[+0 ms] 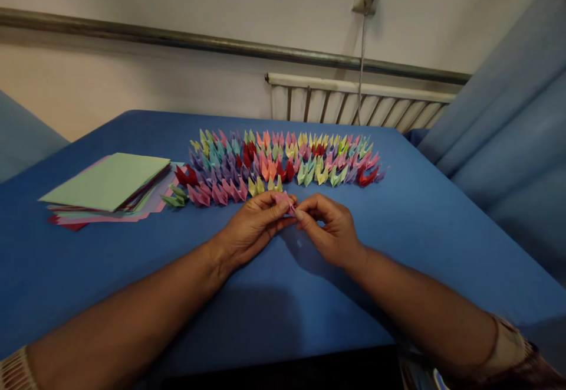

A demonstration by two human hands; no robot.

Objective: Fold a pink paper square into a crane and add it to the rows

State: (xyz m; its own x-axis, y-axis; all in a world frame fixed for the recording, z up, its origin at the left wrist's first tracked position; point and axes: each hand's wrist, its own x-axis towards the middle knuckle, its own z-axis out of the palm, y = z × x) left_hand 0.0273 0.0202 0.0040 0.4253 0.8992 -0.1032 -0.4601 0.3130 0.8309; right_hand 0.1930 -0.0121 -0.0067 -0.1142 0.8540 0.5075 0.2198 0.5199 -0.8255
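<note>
A small pink folded-paper crane [285, 201] is held between my two hands above the near side of the table. My left hand [254, 222] grips it between thumb and fingers from the left. From the right, the thumb and forefinger of my right hand [329, 225] pinch its edge. Part of the paper is hidden by my fingers. Just beyond my hands stand several rows of folded paper cranes [269, 169] in pink, red, purple, yellow, green and blue.
On the left lies a stack of square coloured paper [110, 180], light green on top. The blue table [442, 230] reaches the wall. Behind it are a metal rail [198, 42], a radiator [336, 92] and a hanging cord [362, 53]. A blue curtain [508, 95] hangs at the right.
</note>
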